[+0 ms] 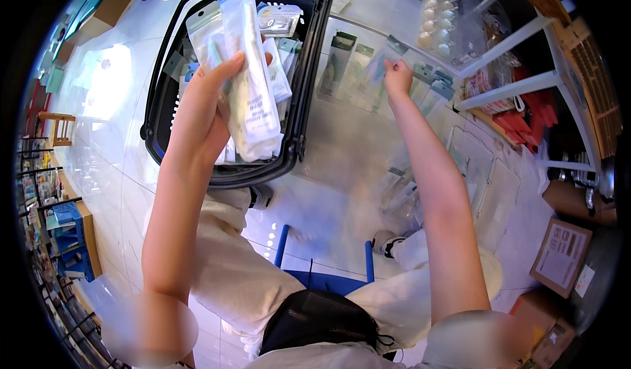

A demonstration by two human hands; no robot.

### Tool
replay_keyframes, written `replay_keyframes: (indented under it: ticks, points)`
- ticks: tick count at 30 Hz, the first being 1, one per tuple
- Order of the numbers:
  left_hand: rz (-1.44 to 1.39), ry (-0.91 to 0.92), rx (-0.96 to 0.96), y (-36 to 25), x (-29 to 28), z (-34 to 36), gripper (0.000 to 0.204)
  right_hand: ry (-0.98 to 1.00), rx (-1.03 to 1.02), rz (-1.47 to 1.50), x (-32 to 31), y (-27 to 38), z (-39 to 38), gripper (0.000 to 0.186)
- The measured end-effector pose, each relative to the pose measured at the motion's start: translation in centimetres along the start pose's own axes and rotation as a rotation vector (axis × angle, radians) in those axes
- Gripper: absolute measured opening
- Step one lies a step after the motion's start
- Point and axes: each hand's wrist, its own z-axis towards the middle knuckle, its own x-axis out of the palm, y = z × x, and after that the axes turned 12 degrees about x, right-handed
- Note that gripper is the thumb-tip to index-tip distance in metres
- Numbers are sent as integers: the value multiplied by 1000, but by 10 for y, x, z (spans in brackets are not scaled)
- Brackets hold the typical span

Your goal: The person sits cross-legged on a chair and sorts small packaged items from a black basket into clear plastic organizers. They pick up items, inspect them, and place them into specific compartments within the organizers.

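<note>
My left hand (205, 109) is closed round slim clear-and-white plastic packets (255, 83) with blue hang tabs, holding them upright above the black basket (318, 60). More small packaged goods (279, 21) fill that basket. Out to the right, my right hand (398, 80) is closed, its fingertips pinched at the edge of a clear packet (379, 65) with a pale blue item inside. This packet lies in a row of similar flat packets, among them a dark-backed one (338, 57). What exactly the right fingertips grip is partly hidden.
A tray of round white items (436, 24) and a white metal rack (509, 86) stand at the far right. Cardboard boxes (560, 257) line the right side. A blue stool (322, 281) is below me. Stocked shelves (49, 191) run along the left.
</note>
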Motion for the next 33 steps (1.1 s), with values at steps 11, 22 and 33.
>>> replay_keyframes:
  ticks: [11, 22, 33]
  points:
    - [-15, -130, -11, -10, -16, 19, 38, -79, 115, -353, 88, -43, 2, 28]
    - [-37, -81, -57, -3, -14, 32, 34, -119, 167, -248, 71, -6, -50, 39]
    - [-59, -54, -116, -8, -17, 33, 50, 274, 9, 261, 77, -5, -72, 22]
